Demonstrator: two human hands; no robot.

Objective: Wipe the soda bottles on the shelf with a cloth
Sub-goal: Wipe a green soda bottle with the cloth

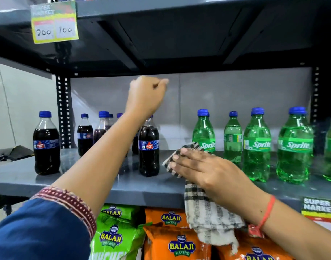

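Observation:
Dark cola bottles with blue caps stand on the left of the grey shelf (123, 186); one cola bottle (148, 149) is in the middle and another cola bottle (46, 145) at the far left. Green Sprite bottles (257, 145) line the right side. My right hand (202, 169) lies flat on a checked cloth (204, 214), pressing it on the shelf just left of the nearest Sprite bottle (203, 132); the cloth hangs over the front edge. My left hand (146, 96) is raised above the cola bottles, closed in a fist with nothing seen in it.
The upper shelf (179, 44) hangs low overhead with a price tag (54, 23). Perforated black posts (63, 113) stand at the back left and right. Green and orange wafer bags (170, 235) fill the level below. A supermarket label (319, 207) sits on the shelf edge.

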